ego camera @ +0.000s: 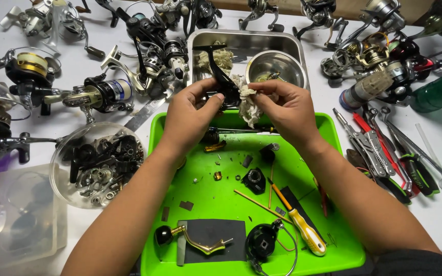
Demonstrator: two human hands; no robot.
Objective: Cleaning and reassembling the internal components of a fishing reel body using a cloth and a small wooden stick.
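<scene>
Nearest you, your forearms reach out over the green tray (333, 128), which sits on the white worktop (436, 214) under and just short of your hands. Beyond the hands stands a steel pan (246, 38) with a small steel bowl (275, 66) inside it. Left of your left hand is a clear bowl (96, 164) full of dark small parts, and reels (103, 92) lie scattered beyond that. Right of your right hand lie pliers (372, 148).

Your left hand (190, 115) is closed around the black reel body (222, 84), fingers curled on its lower part, its stem sticking up and away from you. Your right hand (282, 107) pinches a frayed pale rag (245, 102) against that body.

On the tray, close to your wrists, lie a yellow screwdriver (303, 230), a gold crank (195, 240), and loose black bits.

Judging by its look, the reel body is stiff, light, and probably greasy, so it may slip; gripping the thick housing rather than the thin stem seems safest. The rag is soft and limp, so bunch it.
</scene>
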